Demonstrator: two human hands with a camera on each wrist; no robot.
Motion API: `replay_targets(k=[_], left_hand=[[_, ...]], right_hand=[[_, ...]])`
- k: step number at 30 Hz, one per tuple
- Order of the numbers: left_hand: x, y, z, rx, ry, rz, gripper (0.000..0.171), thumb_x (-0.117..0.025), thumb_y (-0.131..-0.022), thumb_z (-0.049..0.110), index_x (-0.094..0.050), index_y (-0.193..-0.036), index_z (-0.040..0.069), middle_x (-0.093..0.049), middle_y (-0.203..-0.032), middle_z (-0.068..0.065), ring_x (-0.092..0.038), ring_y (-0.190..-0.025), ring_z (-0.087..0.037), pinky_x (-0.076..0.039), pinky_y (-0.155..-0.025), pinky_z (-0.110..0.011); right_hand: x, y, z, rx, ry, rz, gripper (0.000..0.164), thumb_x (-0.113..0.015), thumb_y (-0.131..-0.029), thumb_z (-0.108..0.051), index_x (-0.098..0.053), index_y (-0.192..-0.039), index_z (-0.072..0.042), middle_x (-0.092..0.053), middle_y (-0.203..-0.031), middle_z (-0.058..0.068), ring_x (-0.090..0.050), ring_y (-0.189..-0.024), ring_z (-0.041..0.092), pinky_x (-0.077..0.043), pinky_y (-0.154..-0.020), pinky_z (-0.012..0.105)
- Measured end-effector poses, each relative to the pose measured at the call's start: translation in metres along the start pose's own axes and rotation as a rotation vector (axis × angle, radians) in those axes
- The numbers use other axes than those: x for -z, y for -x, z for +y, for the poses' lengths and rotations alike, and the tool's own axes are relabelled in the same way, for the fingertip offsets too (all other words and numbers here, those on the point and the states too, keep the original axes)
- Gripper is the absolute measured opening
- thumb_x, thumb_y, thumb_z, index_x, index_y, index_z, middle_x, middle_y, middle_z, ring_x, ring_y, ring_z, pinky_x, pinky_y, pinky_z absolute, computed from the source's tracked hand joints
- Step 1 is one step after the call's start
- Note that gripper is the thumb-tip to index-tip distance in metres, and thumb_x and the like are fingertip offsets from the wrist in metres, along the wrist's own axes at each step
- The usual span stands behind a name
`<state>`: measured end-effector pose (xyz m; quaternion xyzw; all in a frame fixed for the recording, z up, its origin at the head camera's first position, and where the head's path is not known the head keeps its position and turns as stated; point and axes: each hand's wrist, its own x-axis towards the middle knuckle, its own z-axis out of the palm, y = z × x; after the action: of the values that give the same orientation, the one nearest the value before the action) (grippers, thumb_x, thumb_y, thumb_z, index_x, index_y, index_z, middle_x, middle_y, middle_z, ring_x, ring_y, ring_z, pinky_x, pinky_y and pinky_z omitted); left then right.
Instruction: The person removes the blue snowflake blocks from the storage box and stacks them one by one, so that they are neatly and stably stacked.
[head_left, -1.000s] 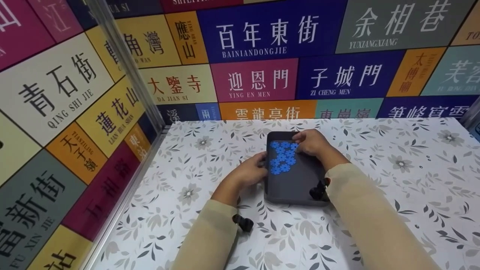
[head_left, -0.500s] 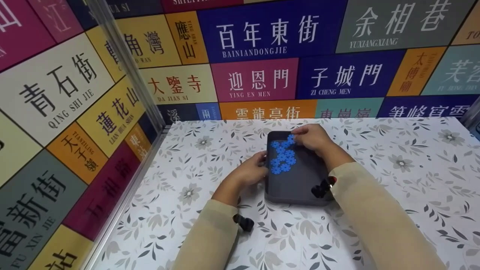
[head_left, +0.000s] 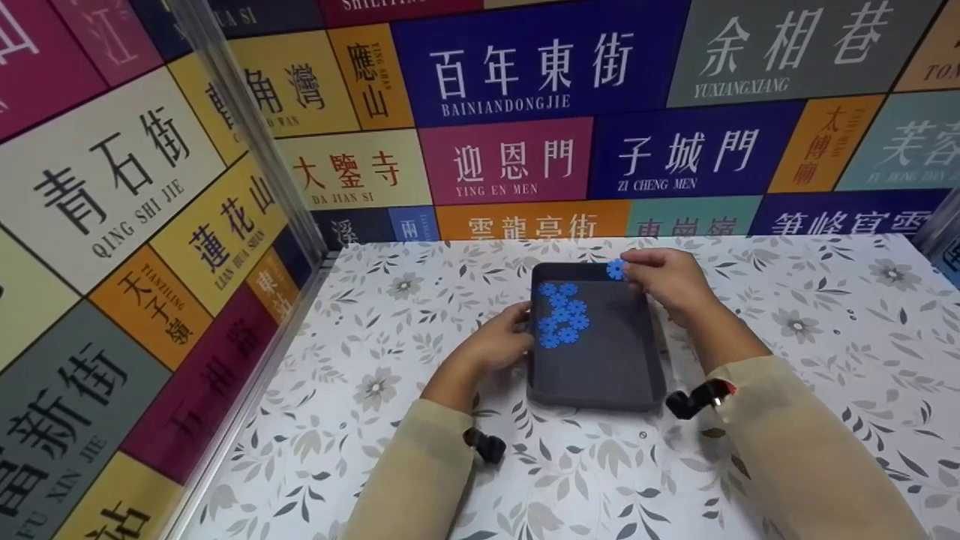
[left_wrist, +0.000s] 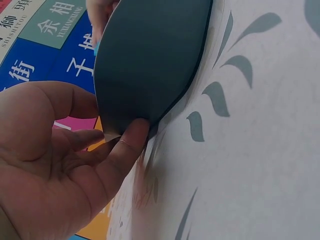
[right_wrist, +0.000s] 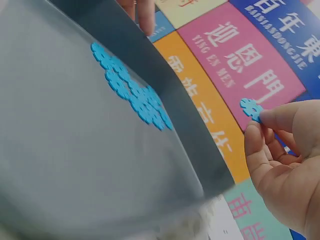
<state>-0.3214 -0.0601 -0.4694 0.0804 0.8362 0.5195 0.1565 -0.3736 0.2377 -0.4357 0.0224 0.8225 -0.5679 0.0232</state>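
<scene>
A dark grey rectangular tray (head_left: 592,375) lies on the table, with several blue snowflake building discs (head_left: 561,315) flat in its left far part. My right hand (head_left: 671,283) pinches a single blue snowflake disc (right_wrist: 251,109) between thumb and fingertips, above the tray's far right corner. At the tray's left side, my left hand (head_left: 499,341) holds the wall. The left wrist view shows that hand (left_wrist: 75,160) with fingers on both sides of the wall. In the right wrist view, the tray's floor (right_wrist: 75,130) and the linked or touching discs (right_wrist: 132,90) are seen close up.
The tabletop (head_left: 375,322) has a white covering with grey leaves and flowers. Walls with colourful Chinese street-name panels (head_left: 510,161) rise behind and on the left. A black device (head_left: 697,400) sits on the right sleeve, another (head_left: 486,446) on the left.
My right hand has lifted one disc from the group and carried it right and up to the tray's far right corner. The left hand has stayed at the wall.
</scene>
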Motion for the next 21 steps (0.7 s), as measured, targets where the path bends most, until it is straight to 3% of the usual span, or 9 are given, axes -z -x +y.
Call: replay_targets(k=[3,8,15,21], left_hand=[[0.001,0.0,0.0,-0.003,-0.016,0.005,0.079,-0.059,-0.093,0.01,-0.034,-0.168,0.012,-0.048,-0.168,-0.012,-0.046,-0.156,-0.031,-0.038,-0.13,-0.047],[0.001,0.0,0.0,-0.003,-0.03,0.015,0.077,-0.059,-0.094,0.011,-0.036,-0.167,0.012,-0.049,-0.167,-0.012,-0.047,-0.155,-0.031,-0.034,-0.132,-0.046],[-0.002,0.001,0.001,0.007,0.021,-0.004,0.077,-0.056,-0.094,0.008,-0.035,-0.167,0.01,-0.047,-0.168,-0.013,-0.047,-0.155,-0.031,-0.05,-0.12,-0.048],[-0.002,0.003,0.003,0.025,0.016,0.003,0.076,-0.056,-0.094,0.009,-0.036,-0.167,0.012,-0.047,-0.168,-0.012,-0.047,-0.155,-0.03,-0.052,-0.118,-0.047]], right_hand=[[0.014,0.005,0.008,-0.012,-0.038,0.02,0.047,-0.066,-0.106,-0.029,-0.065,-0.147,-0.007,-0.066,-0.138,0.007,-0.071,-0.102,0.008,-0.063,-0.09,0.021],[0.035,0.013,0.023,-0.033,-0.124,0.036,0.052,-0.066,-0.106,-0.03,-0.06,-0.149,-0.002,-0.067,-0.119,-0.01,-0.068,-0.096,0.001,-0.062,-0.089,0.017],[0.052,0.024,0.047,-0.074,-0.254,0.075,0.05,-0.072,-0.103,-0.024,-0.062,-0.146,-0.001,-0.072,-0.105,-0.014,-0.069,-0.09,0.002,-0.062,-0.084,0.016],[0.061,0.023,0.069,-0.114,-0.176,0.054,0.055,-0.07,-0.104,-0.027,-0.058,-0.15,0.0,-0.073,-0.098,-0.02,-0.07,-0.091,0.0,-0.062,-0.086,0.017]])
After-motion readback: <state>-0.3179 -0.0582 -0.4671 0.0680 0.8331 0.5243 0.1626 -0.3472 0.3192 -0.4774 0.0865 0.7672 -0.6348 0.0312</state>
